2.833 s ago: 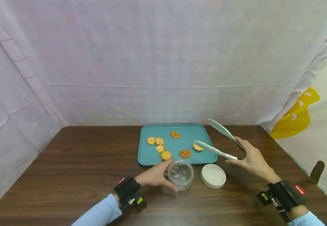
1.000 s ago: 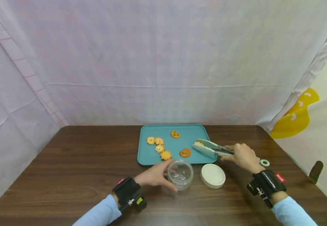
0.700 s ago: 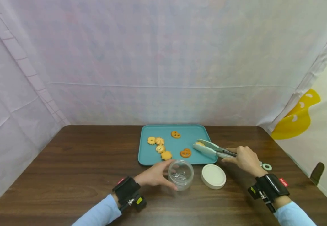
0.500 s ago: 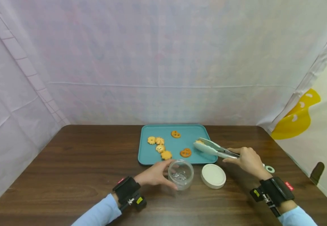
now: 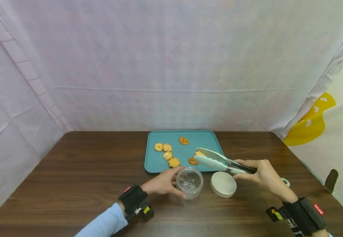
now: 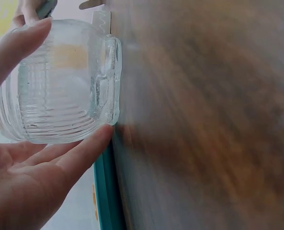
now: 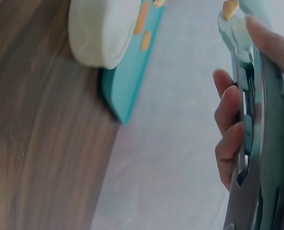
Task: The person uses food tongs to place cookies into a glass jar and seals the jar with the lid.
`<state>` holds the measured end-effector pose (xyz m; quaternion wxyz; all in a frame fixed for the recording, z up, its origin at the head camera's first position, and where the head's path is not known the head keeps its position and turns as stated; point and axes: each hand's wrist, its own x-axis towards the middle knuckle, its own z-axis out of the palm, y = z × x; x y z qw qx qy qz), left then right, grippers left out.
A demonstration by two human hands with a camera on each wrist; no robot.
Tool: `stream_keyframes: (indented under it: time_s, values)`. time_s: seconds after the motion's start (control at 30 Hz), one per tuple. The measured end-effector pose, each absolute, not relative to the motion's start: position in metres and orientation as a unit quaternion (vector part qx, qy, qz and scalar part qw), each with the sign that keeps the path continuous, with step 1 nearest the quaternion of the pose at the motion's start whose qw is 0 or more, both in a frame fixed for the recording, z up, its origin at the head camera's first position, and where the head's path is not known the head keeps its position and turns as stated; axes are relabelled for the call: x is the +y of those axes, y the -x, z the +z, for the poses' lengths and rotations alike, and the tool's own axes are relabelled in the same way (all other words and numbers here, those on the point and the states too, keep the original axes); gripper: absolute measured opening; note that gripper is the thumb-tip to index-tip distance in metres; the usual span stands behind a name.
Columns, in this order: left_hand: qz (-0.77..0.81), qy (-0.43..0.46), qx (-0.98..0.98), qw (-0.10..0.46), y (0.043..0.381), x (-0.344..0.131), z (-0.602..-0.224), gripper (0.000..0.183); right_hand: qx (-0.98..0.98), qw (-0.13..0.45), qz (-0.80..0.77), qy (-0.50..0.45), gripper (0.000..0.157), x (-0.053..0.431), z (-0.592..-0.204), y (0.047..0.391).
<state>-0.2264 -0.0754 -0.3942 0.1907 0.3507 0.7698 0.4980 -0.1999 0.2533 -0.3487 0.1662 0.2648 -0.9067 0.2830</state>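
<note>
My left hand (image 5: 164,183) curls round the side of a clear ribbed glass jar (image 5: 190,184), which stands upright on the table without its lid. Thumb and fingers lie on opposite sides of the jar in the left wrist view. My right hand (image 5: 263,176) grips a pair of pale green and metal tongs (image 5: 211,161). Pinched between the tong tips is a golden cookie (image 7: 229,8), lifted over the front right part of the blue tray (image 5: 201,135). In the head view the tongs partly cover a pretzel (image 5: 193,161) on the tray.
A round white lid (image 5: 223,184) lies right of the jar, under the tongs' line. On the tray's left sit several cookies (image 5: 167,155), and another pretzel (image 5: 184,141) is near its back. White cloth (image 5: 171,82) hangs behind the wooden table (image 5: 100,164).
My right hand has closed the tongs on the cookie at the tray's right, then raised it and carried it left toward the jar. The left hand and jar have stayed in place.
</note>
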Motion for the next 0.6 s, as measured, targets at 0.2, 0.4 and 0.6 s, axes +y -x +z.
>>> stream_keyframes:
  time_s: [0.2,0.4,0.6]
  values:
    - [0.489,-0.341,0.780,0.188,0.226,-0.073,-0.394,0.084,-0.893,0.161,0.276,-0.316,0.043,0.246,-0.350,0.191]
    - [0.470,-0.334,0.796,0.185,0.225,-0.073,-0.392,0.082,-0.893,0.167,0.242,-0.340,0.045,0.242,-0.354,0.188]
    - [0.462,-0.337,0.801,0.180,0.226,-0.073,-0.392,0.082,-0.890,0.172,0.234,-0.352,0.046,0.239,-0.353,0.186]
